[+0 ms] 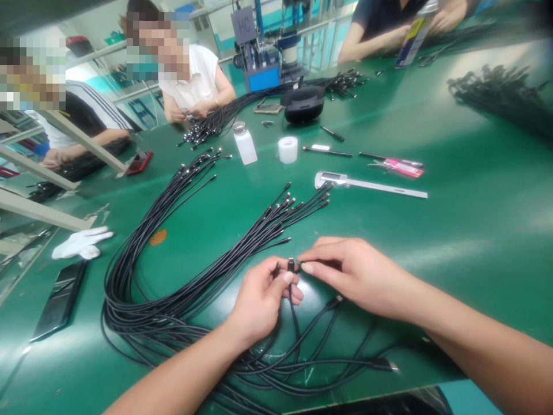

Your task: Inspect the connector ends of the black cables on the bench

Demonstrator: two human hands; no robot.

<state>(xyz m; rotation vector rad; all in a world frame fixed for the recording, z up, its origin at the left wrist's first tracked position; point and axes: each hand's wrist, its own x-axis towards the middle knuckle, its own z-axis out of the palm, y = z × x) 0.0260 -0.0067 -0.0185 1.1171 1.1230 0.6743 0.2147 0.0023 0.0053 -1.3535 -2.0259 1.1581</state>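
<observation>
In the head view my left hand (263, 294) pinches a black cable (291, 266) just below its metal plug, which points up. The cable's cord hangs down from the fingers toward the green table. My right hand (358, 271) comes in from the right, thumb and forefinger pinched together beside that plug. A small dark piece shows at its fingertips, too small to name. Left of both hands lies a large bundle of black cables (125, 276), bent in a U, with metal plugs at both ends. More loose cables (302, 369) spread under my wrists.
Beyond my hands lie a digital caliper (380, 187), a tape roll (287, 150), a white bottle (245, 144) and a black case (303, 105). To the left are a white glove (82, 243) and a phone (60, 300). Several people sit around the green table (475, 248).
</observation>
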